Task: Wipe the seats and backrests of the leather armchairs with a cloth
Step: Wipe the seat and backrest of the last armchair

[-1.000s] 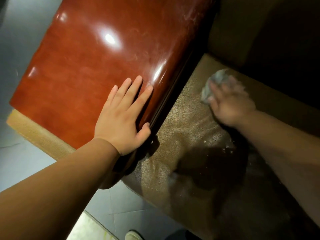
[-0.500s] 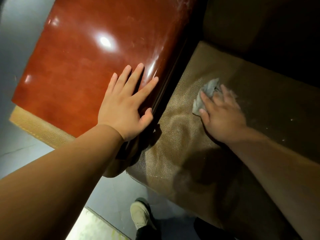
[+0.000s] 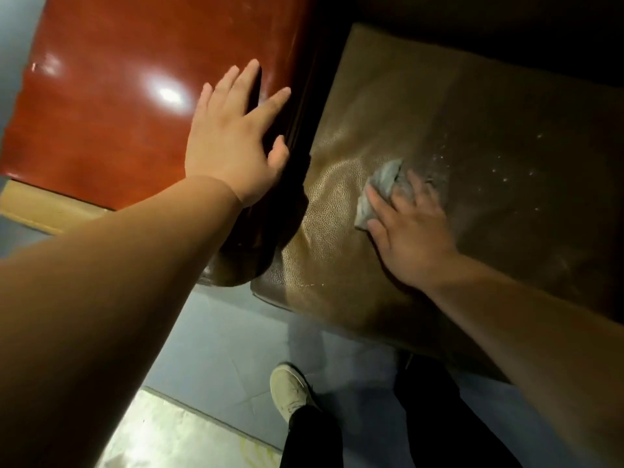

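I see my left hand (image 3: pixel 233 146) spread flat on the glossy red-brown armrest (image 3: pixel 118 96), fingers straight and holding nothing; I judge it is there to brace me as I lean over the chair. My right hand (image 3: pixel 410 231) lies palm-down on the tan leather seat (image 3: pixel 337 251), pressing the grey cloth (image 3: pixel 381 190) flat so the whole pad rubs the leather. The fingers (image 3: pixel 381 204) are extended over the cloth, not curled round it, and the cloth sticks out ahead of and to the left of the fingertips (this part is blurred, so I cannot tell how much lies under the palm). Pale specks (image 3: pixel 499 170) dot the seat just right of the hand, so that patch looks unwiped. A shoe (image 3: pixel 292 390) stands on the floor (image 3: pixel 219 359) below the seat's front edge.
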Demonstrator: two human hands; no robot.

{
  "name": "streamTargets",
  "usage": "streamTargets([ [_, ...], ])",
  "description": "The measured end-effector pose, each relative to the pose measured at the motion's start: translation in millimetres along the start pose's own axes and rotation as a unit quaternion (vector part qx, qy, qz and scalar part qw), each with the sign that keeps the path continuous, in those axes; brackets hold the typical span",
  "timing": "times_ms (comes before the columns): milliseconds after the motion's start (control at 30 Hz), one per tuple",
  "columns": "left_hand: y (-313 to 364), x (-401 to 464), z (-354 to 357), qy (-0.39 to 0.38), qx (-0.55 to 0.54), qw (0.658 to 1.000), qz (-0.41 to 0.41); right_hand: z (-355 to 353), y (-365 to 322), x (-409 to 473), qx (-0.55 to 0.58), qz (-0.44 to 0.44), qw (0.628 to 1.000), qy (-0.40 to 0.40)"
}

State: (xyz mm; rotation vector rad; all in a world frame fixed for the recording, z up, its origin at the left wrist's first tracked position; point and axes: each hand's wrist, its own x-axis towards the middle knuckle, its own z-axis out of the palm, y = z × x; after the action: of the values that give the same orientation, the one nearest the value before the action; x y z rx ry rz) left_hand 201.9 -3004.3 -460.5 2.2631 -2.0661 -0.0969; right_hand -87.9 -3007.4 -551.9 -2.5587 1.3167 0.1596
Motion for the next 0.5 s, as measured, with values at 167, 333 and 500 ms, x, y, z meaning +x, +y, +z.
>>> streamTargets([
  [167,23,-33,1,-0.034,0.046,0.998,0.009,35,-38,-111,-0.019,-0.254,0.965,-0.062],
  [333,69,-103,45,-0.067,-0.025,0.995,0.076,20,26,-77,-0.073,-0.115,0.991,-0.003],
  [500,88,-131,106,-0.148,-0.087,0.985,-0.027,21,17,-69,-0.032,0.026,0.998,0.048],
])
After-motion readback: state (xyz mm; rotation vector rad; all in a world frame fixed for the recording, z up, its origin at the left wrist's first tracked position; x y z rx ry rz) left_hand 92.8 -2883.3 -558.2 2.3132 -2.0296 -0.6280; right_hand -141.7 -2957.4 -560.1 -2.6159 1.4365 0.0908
